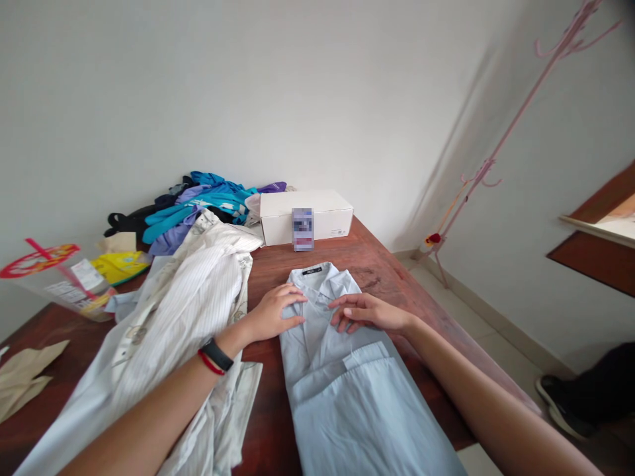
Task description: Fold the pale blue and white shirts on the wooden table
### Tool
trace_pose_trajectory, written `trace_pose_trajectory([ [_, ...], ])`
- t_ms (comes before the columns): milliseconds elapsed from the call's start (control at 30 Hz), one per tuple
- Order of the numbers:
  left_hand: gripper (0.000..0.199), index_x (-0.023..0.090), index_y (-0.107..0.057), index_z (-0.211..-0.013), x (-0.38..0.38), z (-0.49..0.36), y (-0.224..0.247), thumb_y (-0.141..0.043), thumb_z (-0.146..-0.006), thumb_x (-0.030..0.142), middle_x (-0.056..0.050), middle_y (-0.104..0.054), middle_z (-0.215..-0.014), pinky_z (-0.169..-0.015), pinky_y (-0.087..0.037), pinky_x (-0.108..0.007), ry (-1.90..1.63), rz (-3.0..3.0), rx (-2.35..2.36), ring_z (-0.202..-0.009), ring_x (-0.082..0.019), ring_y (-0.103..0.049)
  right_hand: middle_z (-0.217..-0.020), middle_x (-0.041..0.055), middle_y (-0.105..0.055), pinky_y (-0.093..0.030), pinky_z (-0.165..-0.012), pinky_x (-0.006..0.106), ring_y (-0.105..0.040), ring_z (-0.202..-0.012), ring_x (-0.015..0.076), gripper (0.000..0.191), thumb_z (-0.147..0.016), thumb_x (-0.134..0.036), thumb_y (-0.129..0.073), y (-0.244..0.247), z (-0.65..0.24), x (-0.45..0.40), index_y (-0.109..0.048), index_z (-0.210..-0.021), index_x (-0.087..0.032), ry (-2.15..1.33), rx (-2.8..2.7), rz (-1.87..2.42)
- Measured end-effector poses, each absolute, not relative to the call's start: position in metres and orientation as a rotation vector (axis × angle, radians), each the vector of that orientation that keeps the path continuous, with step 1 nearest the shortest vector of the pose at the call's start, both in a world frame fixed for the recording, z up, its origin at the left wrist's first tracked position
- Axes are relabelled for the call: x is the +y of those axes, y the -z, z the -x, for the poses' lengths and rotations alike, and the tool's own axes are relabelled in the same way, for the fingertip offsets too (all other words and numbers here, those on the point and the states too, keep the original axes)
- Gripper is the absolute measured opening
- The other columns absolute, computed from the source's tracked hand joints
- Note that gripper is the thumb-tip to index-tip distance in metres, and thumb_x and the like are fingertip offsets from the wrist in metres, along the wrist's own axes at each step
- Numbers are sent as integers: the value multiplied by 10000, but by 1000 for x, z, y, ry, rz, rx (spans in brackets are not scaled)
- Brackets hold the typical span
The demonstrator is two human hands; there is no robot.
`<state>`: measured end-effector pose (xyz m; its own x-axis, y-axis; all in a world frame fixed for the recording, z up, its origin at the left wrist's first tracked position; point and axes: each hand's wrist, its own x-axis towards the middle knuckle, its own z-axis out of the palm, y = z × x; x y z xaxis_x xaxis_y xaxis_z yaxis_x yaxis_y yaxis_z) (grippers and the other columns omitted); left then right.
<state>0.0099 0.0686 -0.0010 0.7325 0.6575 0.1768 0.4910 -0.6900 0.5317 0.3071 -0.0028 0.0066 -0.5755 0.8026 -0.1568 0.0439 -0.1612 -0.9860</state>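
A light blue collared shirt (347,396) lies on the wooden table, its sides and sleeves folded inward and its collar toward the white box. My left hand (278,312), with a black band and a red cord at the wrist, rests at the shirt's left edge below the collar, fingers apart and holding nothing. Over the right side of the chest is my right hand (364,312), its fingers loosely bent and apart, with nothing visible in them. Left of the shirt lies a heap of white striped clothes (198,297).
Behind the shirt stand a white box (327,215) and a small blurred packet (303,230). Colourful clothes (198,201), a yellow packet (119,266) and a plastic cup (74,291) with a red straw are at left. A pink coat stand (520,112) leans in view at right.
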Motion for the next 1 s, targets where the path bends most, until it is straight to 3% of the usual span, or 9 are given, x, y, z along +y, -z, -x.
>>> trace_pose_trajectory([
  [100, 724, 381, -557, -1445, 67, -6, 1, -765, -785, 593, -43, -378, -1622, -1198, -140, -671, -276, -2492, 950, -1534, -430, -141, -847, 42, -724, -524, -581, 256, -664, -691, 162, 468, -849, -537, -728, 3, -306, 2, -692, -1147, -178, -1495, -1642, 1151],
  [167, 801, 404, -484, -1495, 65, -5, 0, -741, -779, 654, -31, -288, -1664, -1176, -101, -716, -181, -2480, 973, -1541, -446, -55, -697, -1, -657, -483, -517, 251, -603, -594, 147, 435, -823, -526, -750, 8, -308, 4, -707, -1076, -175, -1342, -1691, 1212],
  [433, 752, 432, -442, -1514, 63, -5, -4, -677, -838, 666, -22, -201, -1690, -1166, -40, -724, -90, -2467, 978, -1544, -436, 8, -678, -22, -614, -432, -585, 269, -526, -574, 125, 363, -828, -448, -759, 11, -314, 7, -714, -1058, -170, -1169, -1857, 1248],
  [800, 737, 450, -535, -1443, 68, -3, 11, -746, -771, 665, -30, -296, -1660, -1158, -30, -731, -278, -2427, 937, -1536, -457, -70, -679, -30, -579, -411, -537, 269, -507, -545, 127, 432, -836, -524, -736, 13, -314, 7, -695, -1105, -189, -1232, -1803, 1299],
  [1000, 705, 441, -571, -1413, 65, -4, 6, -764, -764, 637, -26, -319, -1650, -1165, -23, -716, -299, -2395, 936, -1540, -444, -79, -654, -42, -498, -351, -553, 255, -419, -577, 109, 391, -871, -488, -715, 5, -303, -3, -718, -1136, -199, -1036, -1902, 1245],
])
